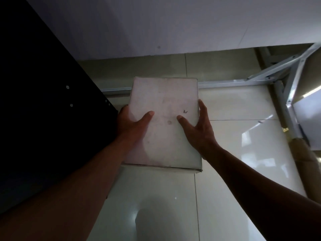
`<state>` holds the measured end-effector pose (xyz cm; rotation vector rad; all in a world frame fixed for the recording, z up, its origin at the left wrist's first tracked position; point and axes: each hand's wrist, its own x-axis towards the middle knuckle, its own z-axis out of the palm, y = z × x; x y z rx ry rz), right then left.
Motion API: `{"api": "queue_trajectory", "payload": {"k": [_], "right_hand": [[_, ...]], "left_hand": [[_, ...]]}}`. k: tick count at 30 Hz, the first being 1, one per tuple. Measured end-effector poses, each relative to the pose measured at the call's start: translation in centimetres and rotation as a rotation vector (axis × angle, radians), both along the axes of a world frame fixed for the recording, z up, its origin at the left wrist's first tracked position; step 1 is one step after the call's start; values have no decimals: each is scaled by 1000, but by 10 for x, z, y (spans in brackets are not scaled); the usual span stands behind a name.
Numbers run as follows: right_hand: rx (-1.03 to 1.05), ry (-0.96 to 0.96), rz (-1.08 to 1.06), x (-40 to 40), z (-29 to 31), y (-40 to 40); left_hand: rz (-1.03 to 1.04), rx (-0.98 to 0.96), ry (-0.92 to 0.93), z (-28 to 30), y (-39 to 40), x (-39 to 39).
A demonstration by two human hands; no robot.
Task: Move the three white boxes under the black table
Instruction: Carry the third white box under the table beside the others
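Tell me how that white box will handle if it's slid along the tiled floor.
The white box looks stiff: flat top, straight edges. On the glossy floor it should probably slide easily. Broad and low, it seems unlikely to tip. Weight unclear.

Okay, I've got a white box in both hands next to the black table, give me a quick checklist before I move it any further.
1. Both hands on the white box: ok. The left hand and the right hand grip opposite sides, thumbs on top.
2. Box closed: ok, its top is flat and shut.
3. Box level: ok, it shows no obvious tilt.
4. Clearance from the black table: not ok, the left hand is close against its dark panel.
5. Floor ahead: ok, bare tiles up to the metal frame on the right.
6. Other two boxes: cannot tell, neither is in view.
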<state>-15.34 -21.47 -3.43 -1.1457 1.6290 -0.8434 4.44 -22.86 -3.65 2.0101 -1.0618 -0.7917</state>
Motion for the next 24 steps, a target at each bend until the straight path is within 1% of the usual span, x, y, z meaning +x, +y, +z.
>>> {"api": "queue_trajectory", "payload": {"k": [5,10,16,18,20,24], "right_hand": [[-16,18,-25,-25,84,27],[-16,40,-31,-45,184,55],[-36,51,-30,-61,319,89],[-54,56,-16,-63,359,99],[-80,61,-3,-63,393,106],[-132,44,17,-56,453,125]], "left_hand": [[-34,32,-47,89,23,-21],[-49,45,-50,194,55,-39],[-68,39,-39,331,94,-50],[-71,27,-75,371,108,-52],[-60,12,-101,405,119,-54],[-56,-3,-90,468,145,-45]]}}
